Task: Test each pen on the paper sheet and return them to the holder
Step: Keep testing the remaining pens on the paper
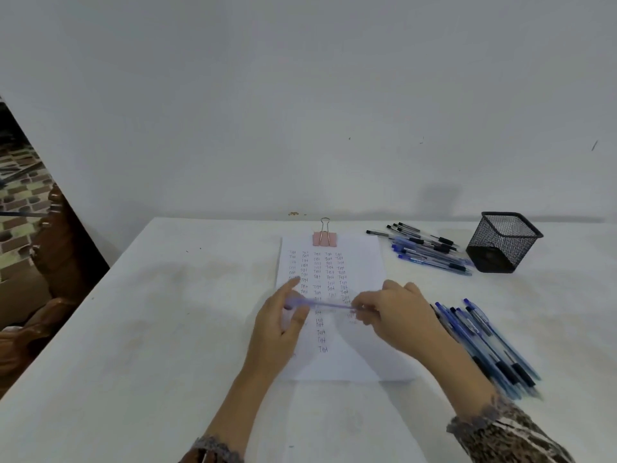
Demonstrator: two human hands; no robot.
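Left hand [278, 325] and right hand [394, 315] each pinched one end of a blurred blue pen [320, 305] above the paper sheet [360, 262]. The mesh holder [502, 242] stood empty at far right, with loose pens [430, 248] just beside it.

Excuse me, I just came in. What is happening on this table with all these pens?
A person holds one blurred blue pen between the left hand and right hand, above a white paper sheet covered with small written test words and held by a pink binder clip. The black mesh holder looks empty. Two groups of blue pens lie on the white table, beside the holder and by the right arm.
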